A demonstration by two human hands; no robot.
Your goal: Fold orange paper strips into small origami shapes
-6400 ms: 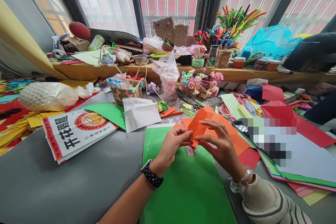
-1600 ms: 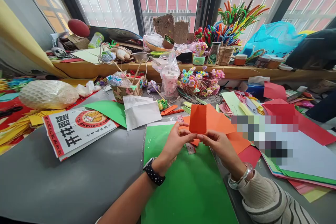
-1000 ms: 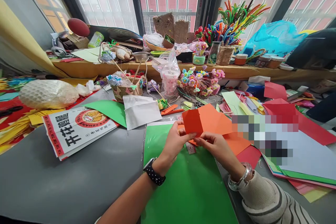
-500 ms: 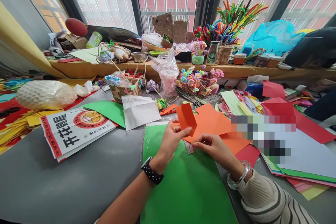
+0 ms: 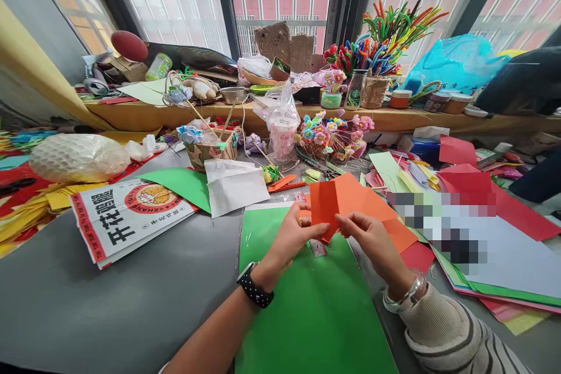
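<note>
A small folded piece of orange paper [image 5: 323, 205] is held up over the green sheet [image 5: 307, 315], its crease running upright near the right side. My left hand [image 5: 293, 236], wearing a dotted watch band, grips its lower left with the thumb in front. At the lower right edge, my right hand [image 5: 366, 239] pinches the paper between thumb and fingers. Directly below lies a ruler [image 5: 319, 248], partly covered by the paper and my left hand. Behind the held piece, larger orange paper [image 5: 357, 197] rests on the table.
Left of the green sheet are a printed paper bag [image 5: 131, 216] and white paper [image 5: 236, 190]. Stacked coloured sheets [image 5: 517, 251] lie at the right. Farther back stand a wrapped cup [image 5: 283, 137], a basket [image 5: 210, 155] and crochet-like flowers [image 5: 333, 134], below a crowded windowsill.
The orange paper has shifted right and turned to face me more squarely. My right hand has risen from near the ruler to the paper's right edge. My left hand has moved slightly right.
</note>
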